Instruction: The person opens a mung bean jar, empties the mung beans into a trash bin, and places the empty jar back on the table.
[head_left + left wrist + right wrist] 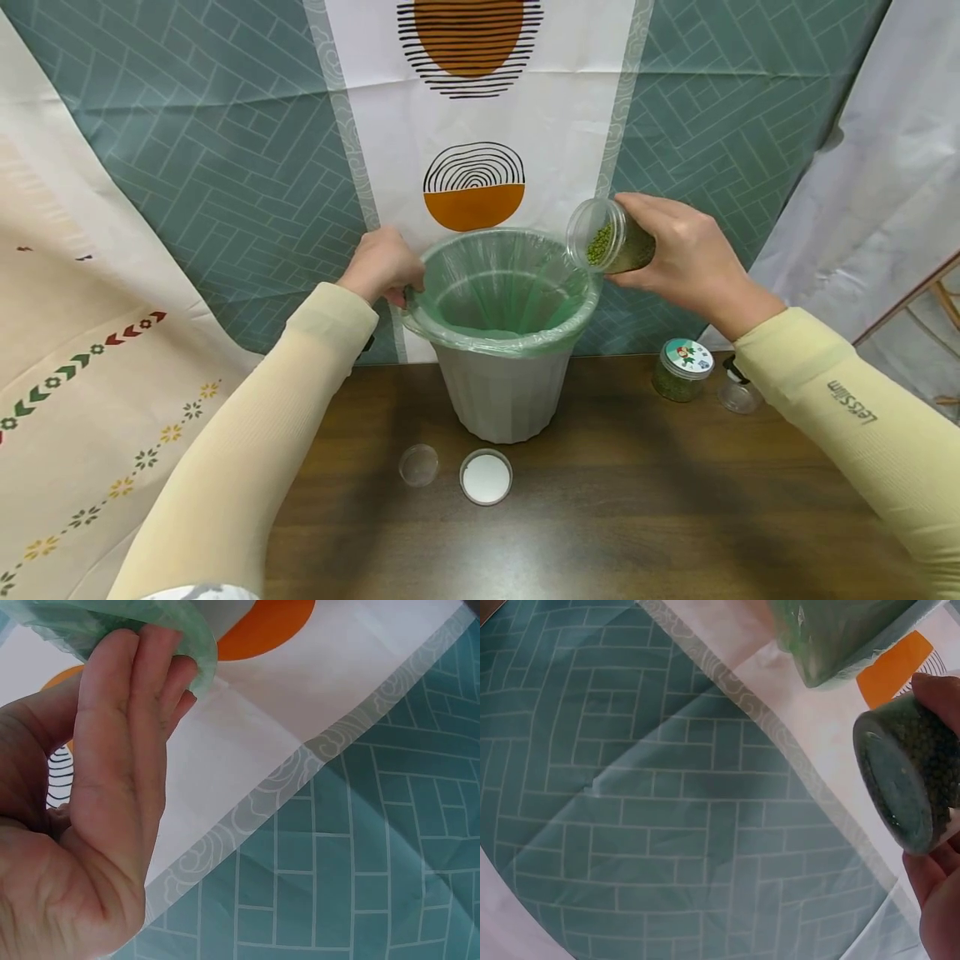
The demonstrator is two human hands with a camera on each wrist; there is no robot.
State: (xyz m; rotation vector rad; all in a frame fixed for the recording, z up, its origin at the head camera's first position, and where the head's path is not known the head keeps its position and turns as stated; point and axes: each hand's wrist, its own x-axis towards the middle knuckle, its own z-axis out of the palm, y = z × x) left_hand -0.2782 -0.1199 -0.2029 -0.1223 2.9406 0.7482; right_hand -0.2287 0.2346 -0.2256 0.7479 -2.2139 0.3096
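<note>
- Your right hand [678, 250] has its fingers and thumb curled around a clear jar [637, 252]. They are spread just as wide as the jar and hold it by its sides.
- The jar is tipped over, with its open mouth turned to nine o'clock. The mouth is at the two o'clock side of the bin's top. I cannot tell if the jar touches the edge there.
- Little green beans [599, 243] are inside the jar, and you can see some through its mouth.
- Your left hand [386, 265] is at ten o'clock on the bin. Its fingers are bent close to the thumb and pinch the edge of the green bag [487, 310]. The fingertips are partly hidden.
- The green bag lines the bin and folds over its rim.
- The pale grey bin [504, 396] stands upright on the brown table [592, 517].
- From the bin, a round lid with a white middle [486, 478] lies near, at six o'clock.
- A small clear round piece [418, 466] lies beside it, at seven o'clock.
- At three o'clock, near the back of the table, stands a jar with a picture lid [682, 371]. Green stuff fills it.
- Just past it is a small clear container [738, 395], partly hidden.
- Behind the bin, at twelve o'clock, hangs a cloth [555, 125] with orange shapes.
</note>
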